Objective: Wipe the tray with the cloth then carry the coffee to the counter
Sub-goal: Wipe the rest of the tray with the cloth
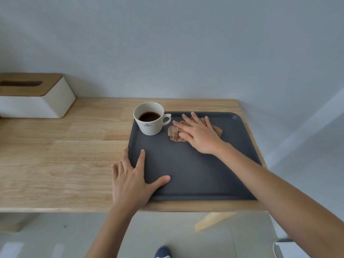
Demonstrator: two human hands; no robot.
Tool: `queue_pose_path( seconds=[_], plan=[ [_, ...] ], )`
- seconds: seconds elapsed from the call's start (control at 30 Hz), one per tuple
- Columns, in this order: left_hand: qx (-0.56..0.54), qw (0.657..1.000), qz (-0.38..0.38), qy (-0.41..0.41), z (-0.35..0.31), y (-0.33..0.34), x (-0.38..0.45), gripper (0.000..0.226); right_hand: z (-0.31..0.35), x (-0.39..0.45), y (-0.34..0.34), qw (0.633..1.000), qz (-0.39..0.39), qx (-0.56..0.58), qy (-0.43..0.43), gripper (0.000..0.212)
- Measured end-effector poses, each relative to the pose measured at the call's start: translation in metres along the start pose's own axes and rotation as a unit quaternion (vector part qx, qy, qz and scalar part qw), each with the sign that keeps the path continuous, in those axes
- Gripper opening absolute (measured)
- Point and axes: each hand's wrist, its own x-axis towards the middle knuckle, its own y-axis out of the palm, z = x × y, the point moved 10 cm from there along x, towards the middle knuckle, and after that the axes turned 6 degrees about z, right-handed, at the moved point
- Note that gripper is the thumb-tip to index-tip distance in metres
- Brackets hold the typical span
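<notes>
The right hand point(200, 135) is pressed flat, fingers spread, on the cloth point(175, 134) at 1 o'clock of the tray point(195, 174). The left hand point(133, 180), spread, steadies the tray's 8 o'clock corner. Wiping seems underway; the coffee point(149, 118), at 11 o'clock, is not yet carried from the desk point(55, 155).

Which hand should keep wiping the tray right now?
Right. The right hand lies flat on the cloth on the tray, beside the cup. The left hand presses the tray's near left corner, probably steadying it.

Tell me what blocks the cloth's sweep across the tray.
The coffee cup stands on the tray's far left corner, just left of the cloth under the right hand. The left hand covers the near left edge.
</notes>
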Motion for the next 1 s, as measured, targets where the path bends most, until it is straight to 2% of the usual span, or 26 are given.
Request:
queue_pose_path(
  seconds=[0.27,0.4,0.57,0.7,0.9,1.0],
  plan=[
    [0.003,1.0,-0.002,-0.013,-0.001,0.0,-0.002,0.113,-0.083,-0.017,-0.013,0.997,-0.025,0.027,0.073,0.049],
    [-0.012,1.0,0.0,-0.011,-0.003,-0.002,-0.002,0.111,-0.055,-0.054,0.003,0.996,-0.027,0.033,0.082,0.051],
    [-0.009,1.0,0.003,-0.009,-0.006,-0.003,-0.003,0.11,0.012,-0.104,0.026,1.0,-0.024,0.009,-0.004,0.053],
    [-0.013,1.0,0.009,-0.007,-0.004,-0.003,-0.004,0.115,0.004,-0.096,0.018,0.999,-0.004,0.02,-0.025,0.051],
    [-0.026,1.0,0.013,-0.002,-0.004,-0.002,-0.004,0.112,-0.08,-0.036,-0.015,0.997,-0.017,0.022,0.071,0.05],
    [-0.027,1.0,0.007,-0.008,-0.003,-0.003,-0.004,0.111,-0.091,-0.028,-0.016,0.994,-0.033,0.027,0.103,0.05]
  ],
)
